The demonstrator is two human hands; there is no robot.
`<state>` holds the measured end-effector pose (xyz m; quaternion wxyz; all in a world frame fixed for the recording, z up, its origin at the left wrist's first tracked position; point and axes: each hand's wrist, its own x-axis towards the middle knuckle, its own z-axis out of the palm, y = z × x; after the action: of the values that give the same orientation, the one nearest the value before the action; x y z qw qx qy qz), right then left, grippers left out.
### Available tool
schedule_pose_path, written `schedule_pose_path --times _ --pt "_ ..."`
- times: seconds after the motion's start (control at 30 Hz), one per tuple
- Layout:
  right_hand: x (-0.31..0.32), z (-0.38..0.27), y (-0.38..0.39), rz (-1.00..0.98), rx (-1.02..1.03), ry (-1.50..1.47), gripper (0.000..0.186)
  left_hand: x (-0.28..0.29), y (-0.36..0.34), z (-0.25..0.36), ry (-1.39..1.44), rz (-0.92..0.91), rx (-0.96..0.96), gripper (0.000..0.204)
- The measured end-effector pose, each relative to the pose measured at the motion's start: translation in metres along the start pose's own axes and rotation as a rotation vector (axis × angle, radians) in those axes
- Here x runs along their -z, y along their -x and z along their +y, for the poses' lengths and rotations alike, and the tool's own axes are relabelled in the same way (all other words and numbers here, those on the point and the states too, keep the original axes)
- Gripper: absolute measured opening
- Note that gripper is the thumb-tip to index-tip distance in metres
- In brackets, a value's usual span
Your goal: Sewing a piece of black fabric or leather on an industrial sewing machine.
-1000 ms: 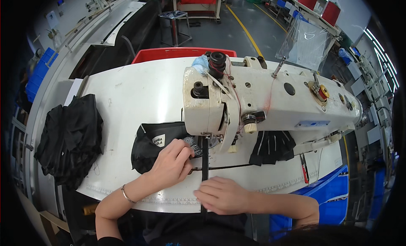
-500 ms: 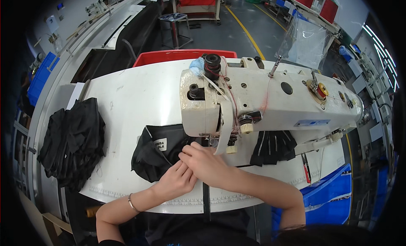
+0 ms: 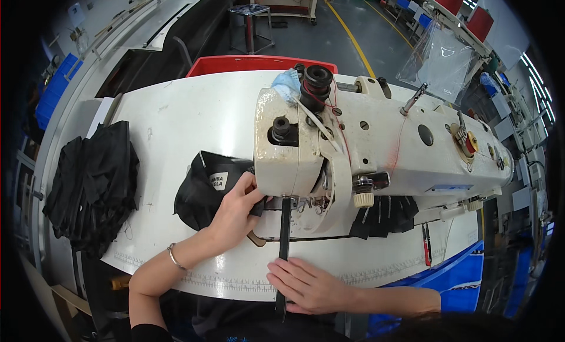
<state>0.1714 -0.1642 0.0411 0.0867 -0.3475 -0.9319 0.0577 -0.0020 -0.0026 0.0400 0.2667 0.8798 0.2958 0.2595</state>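
Sewing is in hand at the white sewing machine [image 3: 376,148], as far as we can judge. Our left hand [image 3: 235,209] lies on the black garment [image 3: 203,189], its fingers closed on a fold of cloth just beside the needle area. Our right hand [image 3: 309,286] rests flat, fingers together and gripping nothing, on the black strap [image 3: 285,236] near the front edge of the white table [image 3: 176,118]. The strap runs from this edge up under the machine head, so the seam seems only started: most of the strap is on our side of the needle. We cannot see the needle itself. A pile of black fabric [image 3: 91,186] waits at the far left, and more black cloth [image 3: 385,215] lies behind the machine on the right.
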Motion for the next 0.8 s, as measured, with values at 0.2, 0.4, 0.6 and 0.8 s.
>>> schedule_pose_path --times 0.2,0.4,0.6,0.8 --pt "-0.031 0.066 -0.014 0.232 -0.194 -0.081 0.054 0.009 -0.017 0.0 -0.544 -0.014 -0.455 0.02" --pt "-0.045 0.07 -0.015 0.346 -0.374 -0.553 0.041 -0.017 0.006 -0.006 -0.362 0.025 -0.254 0.026" --pt "-0.059 0.077 -0.029 0.547 -0.29 -0.3 0.022 -0.022 0.02 -0.017 -0.351 -0.116 -0.245 0.031" --pt "-0.118 0.072 -0.025 0.492 -0.297 -0.037 0.016 -0.022 0.021 -0.02 -0.287 -0.03 -0.259 0.034"
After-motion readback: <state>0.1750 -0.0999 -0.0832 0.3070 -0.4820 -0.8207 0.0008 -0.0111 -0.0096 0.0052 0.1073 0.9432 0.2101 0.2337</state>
